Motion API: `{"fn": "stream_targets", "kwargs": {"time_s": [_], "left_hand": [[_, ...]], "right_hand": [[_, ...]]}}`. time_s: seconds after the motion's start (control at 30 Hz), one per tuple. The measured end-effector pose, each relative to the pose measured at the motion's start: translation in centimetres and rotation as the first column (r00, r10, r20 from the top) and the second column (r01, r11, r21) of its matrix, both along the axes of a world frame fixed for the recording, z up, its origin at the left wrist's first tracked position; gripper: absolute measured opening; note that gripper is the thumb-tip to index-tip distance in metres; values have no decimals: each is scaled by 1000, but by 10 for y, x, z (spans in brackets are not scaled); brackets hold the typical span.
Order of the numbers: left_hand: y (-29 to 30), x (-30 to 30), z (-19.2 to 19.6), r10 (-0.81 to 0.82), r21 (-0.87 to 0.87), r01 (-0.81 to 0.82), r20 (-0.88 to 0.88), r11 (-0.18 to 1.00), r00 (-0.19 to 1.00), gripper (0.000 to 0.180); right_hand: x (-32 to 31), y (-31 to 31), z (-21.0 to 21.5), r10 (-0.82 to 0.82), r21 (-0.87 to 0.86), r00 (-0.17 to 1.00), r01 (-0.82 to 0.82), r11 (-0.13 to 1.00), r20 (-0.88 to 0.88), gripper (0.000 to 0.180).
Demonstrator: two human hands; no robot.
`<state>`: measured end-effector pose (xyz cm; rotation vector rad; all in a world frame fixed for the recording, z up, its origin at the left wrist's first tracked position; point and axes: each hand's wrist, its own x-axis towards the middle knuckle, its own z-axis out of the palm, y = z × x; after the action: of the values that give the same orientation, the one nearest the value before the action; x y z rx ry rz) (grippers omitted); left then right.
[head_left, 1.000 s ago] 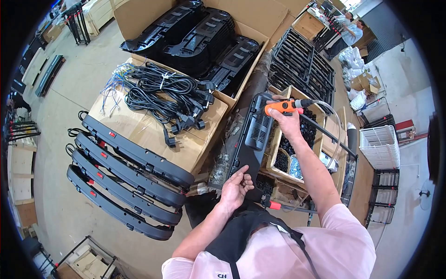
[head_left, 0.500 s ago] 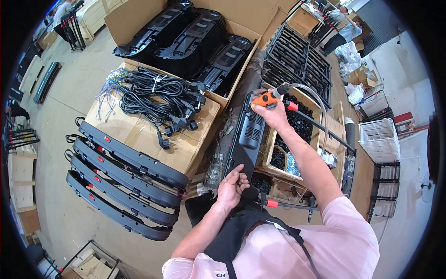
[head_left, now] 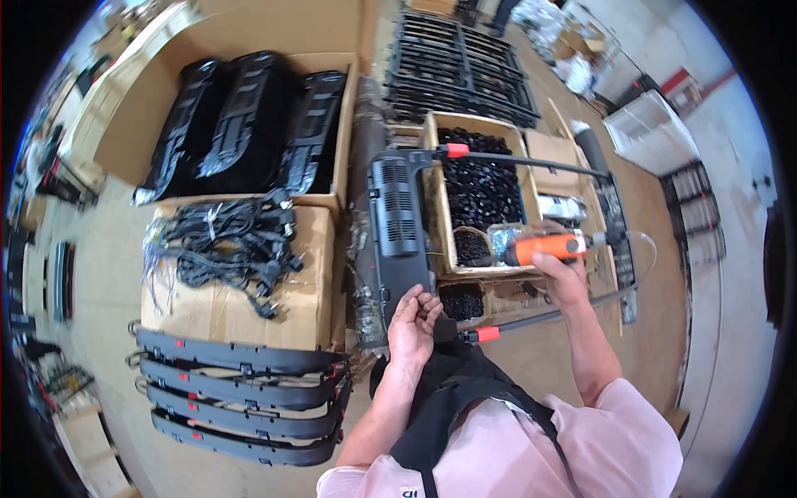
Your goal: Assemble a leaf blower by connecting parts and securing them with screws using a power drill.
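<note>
Left hand [head_left: 413,319] grips the lower edge of the black panel [head_left: 398,228]; right hand [head_left: 558,274], clamped on the orange power tool [head_left: 544,247], has drawn back from the panel to beside the parts box [head_left: 481,191], suggesting fastening paused.

This is an assembly workshop: cardboard boxes [head_left: 249,290] of cables [head_left: 220,245] left of the hands, stacked black panels [head_left: 241,390], concrete floor [head_left: 100,274].
</note>
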<state>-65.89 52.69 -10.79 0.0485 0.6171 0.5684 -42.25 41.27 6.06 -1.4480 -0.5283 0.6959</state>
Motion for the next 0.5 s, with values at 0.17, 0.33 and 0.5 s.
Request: {"fn": "stream_targets", "kwargs": {"time_s": [0.17, 0.33, 0.5], "left_hand": [[7, 77, 7, -92, 44, 88, 83, 995, 992, 31], [20, 159, 3, -270, 261, 258, 10, 930, 963, 49], [1, 180, 4, -75, 679, 381, -435, 627, 897, 60]], "right_hand": [[-18, -155, -9, -236, -34, 951, 234, 972, -198, 66], [-46, -258, -25, -411, -167, 853, 377, 911, -322, 69], [-39, -324, -96, -512, -209, 747, 469, 858, -423, 66]]}}
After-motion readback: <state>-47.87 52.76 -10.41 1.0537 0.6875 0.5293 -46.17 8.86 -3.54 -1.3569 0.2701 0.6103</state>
